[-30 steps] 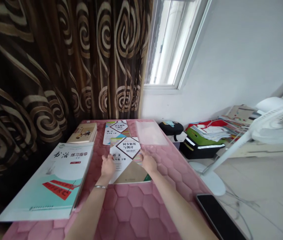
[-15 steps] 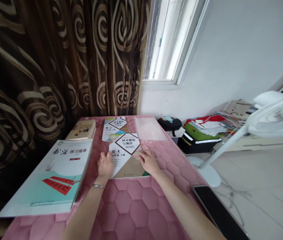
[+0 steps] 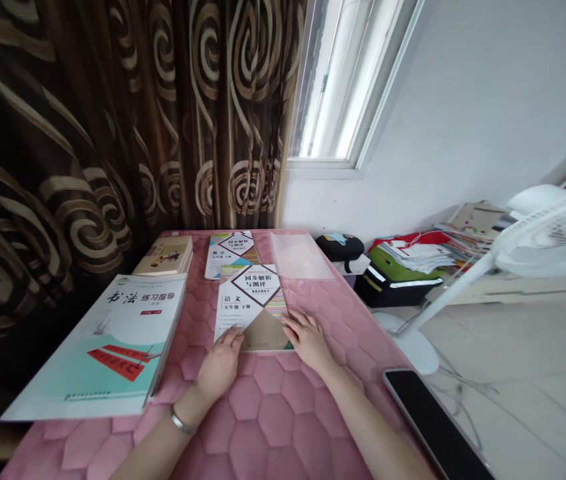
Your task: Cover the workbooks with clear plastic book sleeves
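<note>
A workbook (image 3: 250,300) with a white and tan cover lies flat on the pink quilted cover (image 3: 257,413). My left hand (image 3: 219,363), with a silver bangle at the wrist, rests its outstretched fingers on the workbook's lower left corner. On the lower right edge lie the extended fingers of my right hand (image 3: 309,337); they are slightly spread. Neither hand is wrapped round anything. Just behind is a second, similar workbook (image 3: 233,253), partly covered by the first. A clear plastic sheet (image 3: 300,257) lies to its right.
At the left is a stack topped by a calligraphy book (image 3: 107,347), with smaller tan books (image 3: 165,256) behind it. A dark phone-like device (image 3: 437,420) lies along the right edge. Beyond stand a white fan (image 3: 527,233) and a green-black bag (image 3: 403,280); a patterned curtain (image 3: 223,120) hangs behind.
My left hand has slid from the workbook's left side down to its lower left corner, its fingers now lying on the cover. My right hand stays at the right edge, fingers straighter.
</note>
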The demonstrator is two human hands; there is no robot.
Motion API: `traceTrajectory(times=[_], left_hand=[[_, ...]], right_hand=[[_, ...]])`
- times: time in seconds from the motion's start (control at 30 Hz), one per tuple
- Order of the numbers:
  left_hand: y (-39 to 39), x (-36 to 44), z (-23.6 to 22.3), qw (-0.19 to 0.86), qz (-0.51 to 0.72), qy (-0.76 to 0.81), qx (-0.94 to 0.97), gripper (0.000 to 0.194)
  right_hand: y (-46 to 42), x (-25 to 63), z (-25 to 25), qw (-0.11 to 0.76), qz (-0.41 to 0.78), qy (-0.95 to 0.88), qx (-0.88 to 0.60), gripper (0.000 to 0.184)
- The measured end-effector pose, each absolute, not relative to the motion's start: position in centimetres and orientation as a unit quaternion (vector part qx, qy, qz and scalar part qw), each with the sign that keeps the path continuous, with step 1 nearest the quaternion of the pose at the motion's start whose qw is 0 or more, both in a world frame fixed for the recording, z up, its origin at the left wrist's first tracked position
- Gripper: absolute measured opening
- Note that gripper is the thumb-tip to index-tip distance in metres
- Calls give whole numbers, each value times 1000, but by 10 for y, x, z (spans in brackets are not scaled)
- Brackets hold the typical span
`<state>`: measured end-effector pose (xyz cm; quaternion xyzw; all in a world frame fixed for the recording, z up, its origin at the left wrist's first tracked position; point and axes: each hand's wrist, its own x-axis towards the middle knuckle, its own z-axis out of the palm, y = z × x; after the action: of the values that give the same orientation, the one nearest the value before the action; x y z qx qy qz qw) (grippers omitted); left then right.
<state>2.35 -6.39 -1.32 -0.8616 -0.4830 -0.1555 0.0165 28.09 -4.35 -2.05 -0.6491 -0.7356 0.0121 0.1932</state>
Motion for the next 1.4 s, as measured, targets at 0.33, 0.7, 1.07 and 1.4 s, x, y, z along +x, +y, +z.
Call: traceTrajectory(times=[0.33, 0.7, 1.07, 1.4], left_hand=[[-70, 20, 3, -7, -162, -497, -853, 27], [-68, 25, 2, 17, -173, -499, -849, 20], [-59, -27, -9, 13, -263, -476, -839, 19], [-56, -38, -13, -31, -297, -458, -837, 30]], right_hand=[[-77, 231, 5, 217, 50, -822, -524, 26], [-69, 216, -5, 217, 32, -825, -521, 18], [-71, 285, -15, 280, 48, -814, -506, 13], [-74, 318, -28, 311, 33, -792, -525, 19]])
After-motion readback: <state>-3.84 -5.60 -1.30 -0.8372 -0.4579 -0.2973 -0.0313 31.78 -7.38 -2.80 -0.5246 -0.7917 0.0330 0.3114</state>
